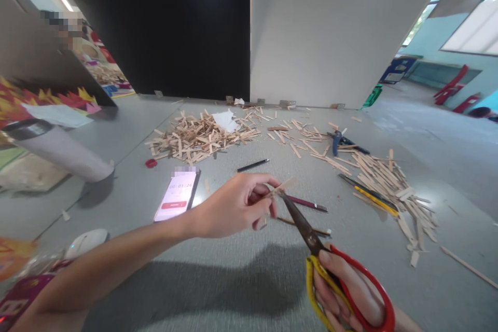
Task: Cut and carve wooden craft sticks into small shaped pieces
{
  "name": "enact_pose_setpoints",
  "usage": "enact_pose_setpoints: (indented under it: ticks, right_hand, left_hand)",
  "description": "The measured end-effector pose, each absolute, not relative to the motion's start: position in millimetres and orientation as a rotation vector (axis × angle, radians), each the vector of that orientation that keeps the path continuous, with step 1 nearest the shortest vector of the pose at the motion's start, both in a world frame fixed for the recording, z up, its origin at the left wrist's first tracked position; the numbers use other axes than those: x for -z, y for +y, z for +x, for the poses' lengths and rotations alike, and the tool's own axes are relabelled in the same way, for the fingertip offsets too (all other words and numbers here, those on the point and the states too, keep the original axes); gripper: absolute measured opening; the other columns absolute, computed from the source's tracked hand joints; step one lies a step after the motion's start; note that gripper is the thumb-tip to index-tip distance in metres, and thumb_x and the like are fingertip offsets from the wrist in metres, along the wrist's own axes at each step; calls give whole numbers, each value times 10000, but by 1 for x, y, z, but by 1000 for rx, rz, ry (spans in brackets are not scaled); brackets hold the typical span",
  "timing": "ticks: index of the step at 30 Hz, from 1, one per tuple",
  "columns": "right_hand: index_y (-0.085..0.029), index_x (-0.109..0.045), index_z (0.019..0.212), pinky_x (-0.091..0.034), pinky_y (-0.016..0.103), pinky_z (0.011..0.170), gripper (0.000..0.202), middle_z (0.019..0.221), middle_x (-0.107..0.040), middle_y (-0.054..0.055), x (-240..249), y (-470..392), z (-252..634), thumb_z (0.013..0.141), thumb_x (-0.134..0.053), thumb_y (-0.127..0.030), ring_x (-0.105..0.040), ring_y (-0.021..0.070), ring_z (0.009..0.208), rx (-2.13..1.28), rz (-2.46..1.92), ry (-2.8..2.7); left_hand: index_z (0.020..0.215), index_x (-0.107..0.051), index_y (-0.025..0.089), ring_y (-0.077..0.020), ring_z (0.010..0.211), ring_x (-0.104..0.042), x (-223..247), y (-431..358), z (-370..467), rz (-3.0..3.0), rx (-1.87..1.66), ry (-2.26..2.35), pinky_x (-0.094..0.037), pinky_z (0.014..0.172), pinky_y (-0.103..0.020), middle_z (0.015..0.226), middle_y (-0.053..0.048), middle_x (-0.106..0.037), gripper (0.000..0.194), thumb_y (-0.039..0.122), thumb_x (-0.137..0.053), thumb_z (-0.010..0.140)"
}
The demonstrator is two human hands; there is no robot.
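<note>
My left hand (pixel 229 205) is closed in a pinch on a thin wooden strip (pixel 287 184) whose pale end sticks out past the fingertips. In my right hand (pixel 342 285) is a pair of scissors (pixel 309 236) with one red and one yellow handle loop. The blades point up and left, their tips touching or very near the strip at my left fingers. Under the hands lie a dark red pen (pixel 307 203) and a thin yellowish stick (pixel 321 230), partly hidden. A black pen (pixel 252 165) rests just beyond my left hand.
A heap of cut wooden pieces (pixel 190 137) lies far left, longer strips (pixel 385 176) at right with a yellow cutter (pixel 375 199) and blue-handled pliers (pixel 336 142). A phone (pixel 177 194) showing a timer, a white mouse (pixel 87 244) and a tube (pixel 73 153) stand left. Upright panels (pixel 330 36) close the back.
</note>
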State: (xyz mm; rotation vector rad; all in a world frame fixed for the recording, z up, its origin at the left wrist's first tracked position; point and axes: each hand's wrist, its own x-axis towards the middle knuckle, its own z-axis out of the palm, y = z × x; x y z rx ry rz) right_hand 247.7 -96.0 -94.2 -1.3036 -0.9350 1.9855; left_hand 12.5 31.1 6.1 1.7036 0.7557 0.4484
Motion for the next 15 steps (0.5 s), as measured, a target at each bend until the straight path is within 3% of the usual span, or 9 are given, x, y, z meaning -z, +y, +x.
enact_pose_setpoints:
  ticks: [4, 9, 15]
  right_hand:
    - [-221, -442, 418, -101, 164, 258, 833, 301, -317, -56, 100, -96, 250, 792, -558, -957, -383, 66, 225, -1963, -1190, -843]
    - [-205, -502, 520, -211, 161, 281, 839, 402, -418, -53, 92, -98, 249, 726, -575, -1015, -363, 48, 271, -1979, -1083, -911]
    - [-191, -557, 621, -229, 162, 308, 833, 483, -498, -23, 92, -100, 252, 761, -549, -1012, -475, 78, 360, -2024, -1079, -956]
  left_hand:
    - [1275, -562, 184, -135, 611, -679, -3, 31, 11, 1638, -439, 741, -461, 482, -203, 921, -63, -759, 252, 291, -532, 1049]
    - [1273, -564, 187, -120, 577, -650, -9, 29, 8, 1627, -416, 736, -463, 484, -204, 900, -53, -758, 228, 274, -510, 1070]
    - [1233, -583, 179, -110, 555, -622, -13, 27, 7, 1617, -402, 732, -430, 471, -205, 891, -53, -754, 229, 334, -520, 1076]
